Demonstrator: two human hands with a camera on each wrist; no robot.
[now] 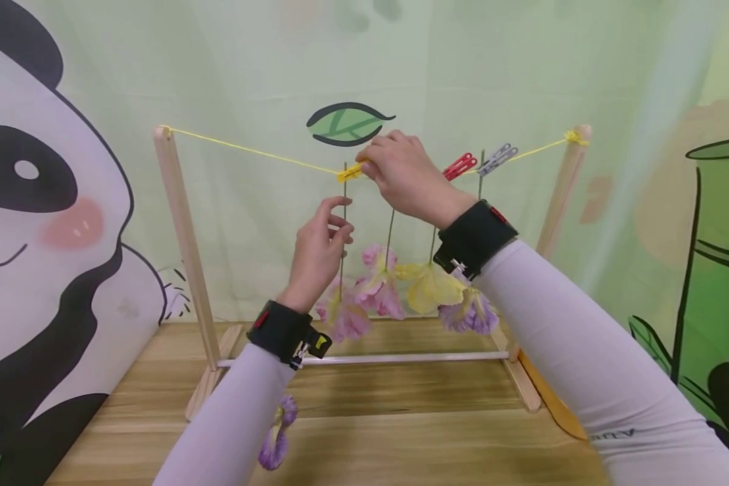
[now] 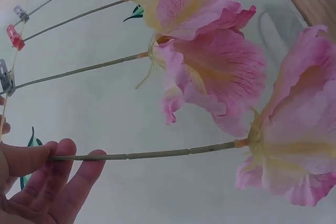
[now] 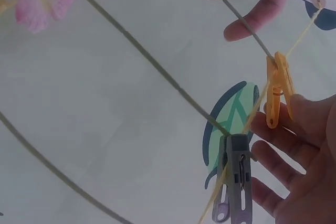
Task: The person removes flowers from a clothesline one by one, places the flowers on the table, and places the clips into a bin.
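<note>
My left hand (image 1: 320, 243) pinches the thin green stem (image 2: 152, 155) of an upside-down pink artificial flower (image 2: 299, 129) between thumb and fingers. Above it, my right hand (image 1: 395, 169) holds the handle end of a yellow clothespin (image 1: 349, 173). In the right wrist view the pin's jaws meet at the stem's top end on the yellow string (image 3: 303, 34). Beside that pin, a grey clothespin (image 3: 239, 177) clips another stem to the string; my right hand hides it in the head view. A second pink flower (image 1: 381, 290) hangs next to the first.
The string runs between wooden posts (image 1: 185, 250). Red (image 1: 460, 167) and grey (image 1: 498, 160) clothespins sit further right, above hanging yellow (image 1: 434, 287) and purple (image 1: 469, 314) flowers. A white rod (image 1: 401, 358) joins the stand's feet. Another purple flower (image 1: 273, 449) lies on the wooden table (image 1: 364, 439).
</note>
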